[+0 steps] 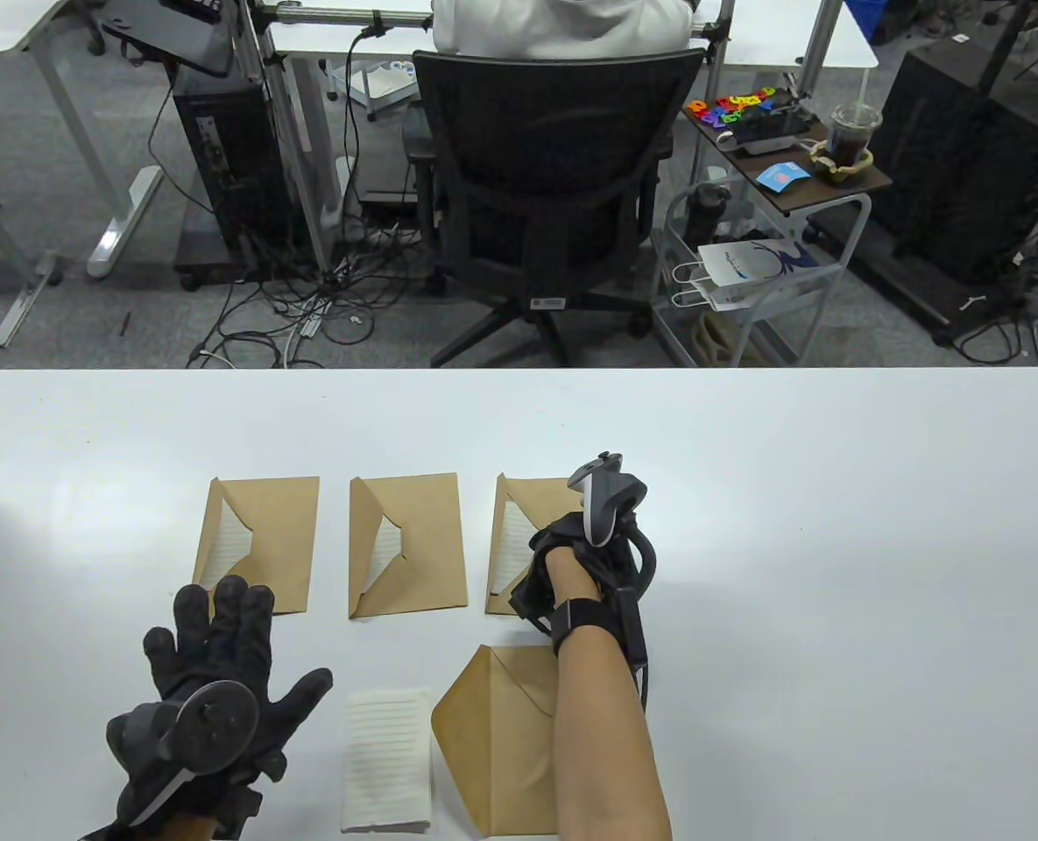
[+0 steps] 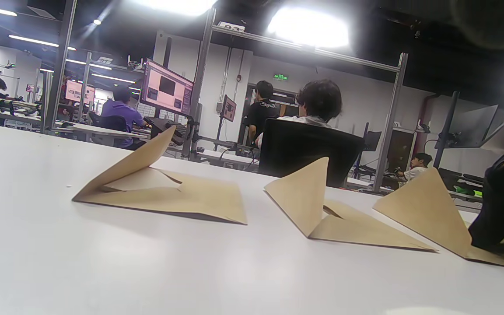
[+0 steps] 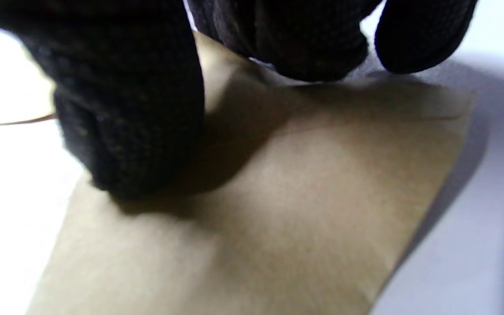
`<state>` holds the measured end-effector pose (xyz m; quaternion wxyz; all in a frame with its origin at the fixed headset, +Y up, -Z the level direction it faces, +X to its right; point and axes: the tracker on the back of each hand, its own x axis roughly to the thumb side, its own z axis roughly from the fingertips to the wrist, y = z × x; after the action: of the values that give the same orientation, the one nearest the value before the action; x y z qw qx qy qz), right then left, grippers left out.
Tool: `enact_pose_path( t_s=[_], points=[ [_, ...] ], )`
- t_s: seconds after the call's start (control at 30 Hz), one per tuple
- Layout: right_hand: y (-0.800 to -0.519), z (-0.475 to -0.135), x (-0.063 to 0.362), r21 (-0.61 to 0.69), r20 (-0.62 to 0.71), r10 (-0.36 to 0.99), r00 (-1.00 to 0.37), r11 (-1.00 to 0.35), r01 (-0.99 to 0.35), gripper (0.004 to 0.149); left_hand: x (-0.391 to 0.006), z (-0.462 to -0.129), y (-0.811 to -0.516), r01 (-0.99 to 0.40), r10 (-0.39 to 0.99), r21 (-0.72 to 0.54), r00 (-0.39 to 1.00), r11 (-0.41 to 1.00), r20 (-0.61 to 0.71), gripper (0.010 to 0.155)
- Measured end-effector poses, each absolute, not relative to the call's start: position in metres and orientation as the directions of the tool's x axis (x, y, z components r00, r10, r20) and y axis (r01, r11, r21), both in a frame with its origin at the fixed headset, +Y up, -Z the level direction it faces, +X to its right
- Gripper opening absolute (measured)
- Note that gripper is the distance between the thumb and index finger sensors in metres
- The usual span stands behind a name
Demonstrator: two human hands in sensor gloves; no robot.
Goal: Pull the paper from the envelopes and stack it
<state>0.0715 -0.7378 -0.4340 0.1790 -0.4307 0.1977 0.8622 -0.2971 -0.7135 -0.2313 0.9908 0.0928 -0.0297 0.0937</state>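
Three brown envelopes lie in a row with their flaps open: left [image 1: 260,543], middle [image 1: 409,543] and right [image 1: 523,517], each with lined paper showing inside. They also show in the left wrist view, left [image 2: 169,192], middle [image 2: 322,210] and right [image 2: 427,214]. A fourth envelope [image 1: 501,736] lies nearer me, beside a loose lined sheet [image 1: 387,758]. My right hand [image 1: 545,569] is curled down on the right envelope [image 3: 278,218], its fingers [image 3: 129,109] pressing its top face at the edge. My left hand [image 1: 247,639] is spread open and empty, its fingertips at the left envelope's near edge.
The white table [image 1: 834,569] ends at a far edge. Beyond it stand a black office chair [image 1: 554,175] with a person in it and a small cart [image 1: 781,175]. My right forearm [image 1: 606,745] crosses over the fourth envelope.
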Motion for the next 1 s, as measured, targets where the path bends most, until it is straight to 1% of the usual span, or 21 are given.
enact_pose_path(
  t_s=[0.1, 0.13, 0.23, 0.33, 0.4, 0.47, 0.6, 0.7, 0.77, 0.9, 0.93, 1.0],
  points=[
    [-0.736, -0.431, 0.077, 0.188, -0.823, 0.150, -0.548, -0.838, -0.512, 0.074, -0.297, -0.231, -0.714, -0.193, 0.180, 0.178, 0.980, 0.965, 0.082, 0.104],
    [-0.735, -0.430, 0.079, 0.171, -0.831, 0.164, -0.532, -0.834, -0.525, 0.072, -0.297, -0.231, -0.714, -0.193, 0.180, 0.177, 0.980, 0.965, 0.083, 0.104],
    [-0.731, -0.425, 0.081, 0.163, -0.832, 0.168, -0.529, -0.838, -0.521, 0.060, -0.297, -0.231, -0.714, -0.192, 0.180, 0.176, 0.980, 0.966, 0.084, 0.104],
    [-0.728, -0.422, 0.083, 0.117, -0.829, 0.224, -0.512, -0.826, -0.551, 0.053, -0.297, -0.231, -0.712, -0.194, 0.182, 0.181, 0.980, 0.964, 0.084, 0.103],
    [-0.724, -0.420, 0.083, 0.048, -0.808, 0.279, -0.519, -0.847, -0.530, 0.047, -0.297, -0.231, -0.713, -0.195, 0.182, 0.181, 0.980, 0.964, 0.086, 0.103],
    [-0.722, -0.420, 0.084, 0.035, -0.787, 0.292, -0.544, -0.858, -0.512, 0.043, -0.296, -0.231, -0.713, -0.197, 0.184, 0.175, 0.979, 0.965, 0.088, 0.104],
    [-0.721, -0.420, 0.089, -0.025, -0.769, 0.393, -0.505, -0.807, -0.590, 0.039, -0.295, -0.231, -0.713, -0.195, 0.181, 0.171, 0.979, 0.966, 0.091, 0.103],
    [-0.719, -0.417, 0.096, -0.065, -0.742, 0.431, -0.514, -0.809, -0.584, 0.038, -0.295, -0.231, -0.713, -0.196, 0.182, 0.174, 0.979, 0.965, 0.091, 0.103],
    [-0.713, -0.413, 0.101, -0.092, -0.712, 0.487, -0.506, -0.779, -0.620, 0.039, -0.295, -0.231, -0.713, -0.197, 0.183, 0.178, 0.979, 0.964, 0.091, 0.103],
    [-0.697, -0.398, 0.111, -0.131, -0.634, 0.612, -0.473, -0.688, -0.714, 0.040, -0.295, -0.231, -0.713, -0.195, 0.181, 0.182, 0.979, 0.964, 0.092, 0.103],
    [-0.690, -0.393, 0.113, -0.145, -0.592, 0.647, -0.481, -0.673, -0.726, 0.041, -0.294, -0.231, -0.713, -0.195, 0.180, 0.180, 0.979, 0.964, 0.094, 0.103],
    [-0.675, -0.380, 0.117, -0.159, -0.542, 0.674, -0.502, -0.669, -0.726, 0.041, -0.293, -0.231, -0.714, -0.197, 0.182, 0.174, 0.978, 0.965, 0.099, 0.102]
  ],
)
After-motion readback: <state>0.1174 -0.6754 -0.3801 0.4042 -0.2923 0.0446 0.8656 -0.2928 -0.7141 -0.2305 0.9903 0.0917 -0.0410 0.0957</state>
